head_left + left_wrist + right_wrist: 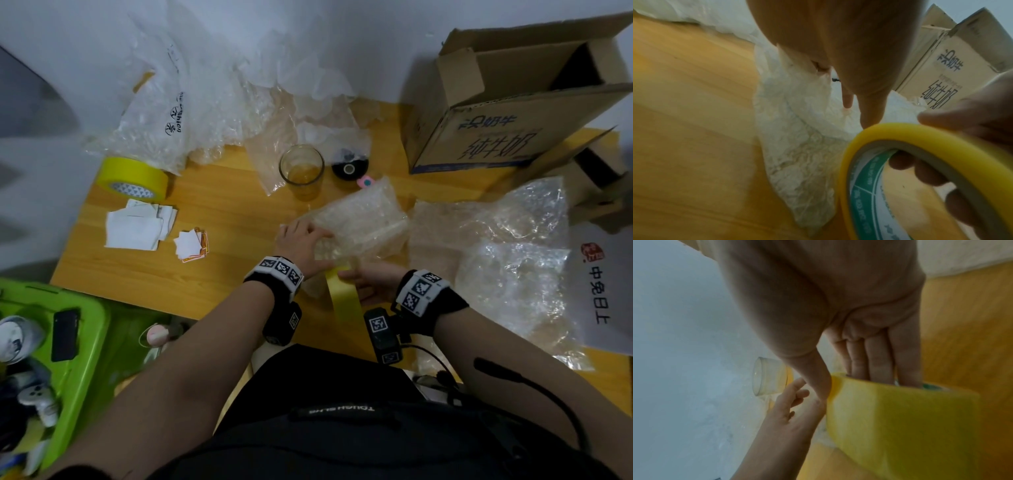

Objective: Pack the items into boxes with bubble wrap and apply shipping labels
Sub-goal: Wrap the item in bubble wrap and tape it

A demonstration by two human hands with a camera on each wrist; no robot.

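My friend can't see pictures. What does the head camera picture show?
Two hands tape a bubble-wrapped bundle on a wooden table: the left hand rests on it while the right hand holds a yellow tape roll. Behind stand a glass jar, another tape roll and an open cardboard box.

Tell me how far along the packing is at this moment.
Done: one item is wrapped in a bubble-wrap bundle. In hand: the left hand steadies it while the right hand holds a yellow tape roll. Left: the glass stands unwrapped, the cardboard box is open, and the paper slips lie unused.
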